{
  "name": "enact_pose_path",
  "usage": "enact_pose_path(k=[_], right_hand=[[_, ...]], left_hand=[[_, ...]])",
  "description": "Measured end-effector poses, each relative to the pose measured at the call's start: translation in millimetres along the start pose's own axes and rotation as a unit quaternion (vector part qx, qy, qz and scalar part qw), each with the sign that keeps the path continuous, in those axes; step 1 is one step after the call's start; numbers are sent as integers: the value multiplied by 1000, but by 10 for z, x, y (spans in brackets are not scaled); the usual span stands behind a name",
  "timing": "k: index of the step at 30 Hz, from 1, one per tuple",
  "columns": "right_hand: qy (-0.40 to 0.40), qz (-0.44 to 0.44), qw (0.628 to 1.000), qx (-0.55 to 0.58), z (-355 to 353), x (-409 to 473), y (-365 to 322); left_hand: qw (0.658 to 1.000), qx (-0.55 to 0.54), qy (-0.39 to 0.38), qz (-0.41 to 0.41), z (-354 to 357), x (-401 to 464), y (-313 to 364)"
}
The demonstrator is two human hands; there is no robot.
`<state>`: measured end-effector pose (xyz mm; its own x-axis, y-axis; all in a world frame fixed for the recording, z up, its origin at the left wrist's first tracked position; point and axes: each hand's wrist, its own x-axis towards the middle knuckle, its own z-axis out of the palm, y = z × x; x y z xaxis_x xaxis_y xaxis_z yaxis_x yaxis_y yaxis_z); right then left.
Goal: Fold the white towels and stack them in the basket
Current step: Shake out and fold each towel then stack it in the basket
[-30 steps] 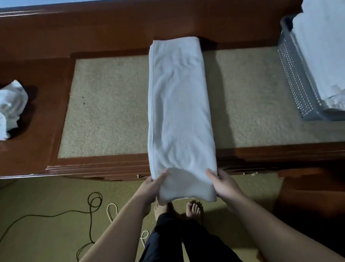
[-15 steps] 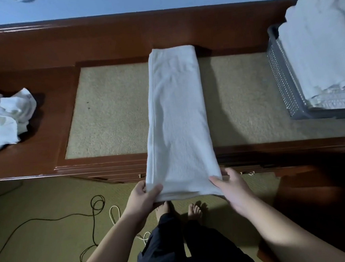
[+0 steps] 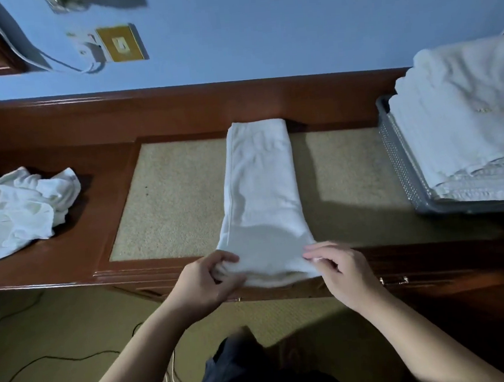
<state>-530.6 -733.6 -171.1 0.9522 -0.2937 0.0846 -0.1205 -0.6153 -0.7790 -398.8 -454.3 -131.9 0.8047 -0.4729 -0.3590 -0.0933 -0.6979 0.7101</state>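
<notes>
A white towel (image 3: 261, 190), folded into a long narrow strip, lies across the beige inlay of the wooden dresser top (image 3: 173, 197), running from the back edge to the front edge. Its near end is lifted off the front edge. My left hand (image 3: 206, 281) pinches the near left corner, and my right hand (image 3: 341, 271) pinches the near right corner. At the right stands a grey perforated basket (image 3: 399, 161) stacked high with folded white towels (image 3: 465, 119).
A crumpled heap of white towels (image 3: 20, 209) lies on the dresser's left part. A blue wall with a yellow switch plate (image 3: 121, 44) rises behind. Cables (image 3: 77, 358) trail over the floor by my legs.
Both hands have raised the towel's hanging near end from below the dresser's front edge up to its level. The view has tilted upward, showing more wall.
</notes>
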Motion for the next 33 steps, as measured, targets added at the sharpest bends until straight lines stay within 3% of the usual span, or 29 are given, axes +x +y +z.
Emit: enact_pose_path(k=[3, 7, 13, 20, 27, 33], right_hand=[[-75, -28, 997, -11, -189, 178, -22], [-107, -48, 991, -58, -219, 492, 30], [-167, 122, 978, 14, -239, 1083, 79], [-132, 234, 960, 73, -158, 1760, 275], [-41, 285, 943, 167, -232, 3289, 518], [14, 302, 935, 184, -4, 4704, 920]], left_hand=[[999, 12, -47, 21, -174, 131, 54], [997, 51, 6, 64, -317, 504, -31], [1000, 1, 6, 11, -430, 1121, -164], [990, -122, -47, -54, -479, 1850, 9], [984, -158, 54, -71, -773, 3240, 552], [955, -227, 148, -123, -814, 4626, 667]])
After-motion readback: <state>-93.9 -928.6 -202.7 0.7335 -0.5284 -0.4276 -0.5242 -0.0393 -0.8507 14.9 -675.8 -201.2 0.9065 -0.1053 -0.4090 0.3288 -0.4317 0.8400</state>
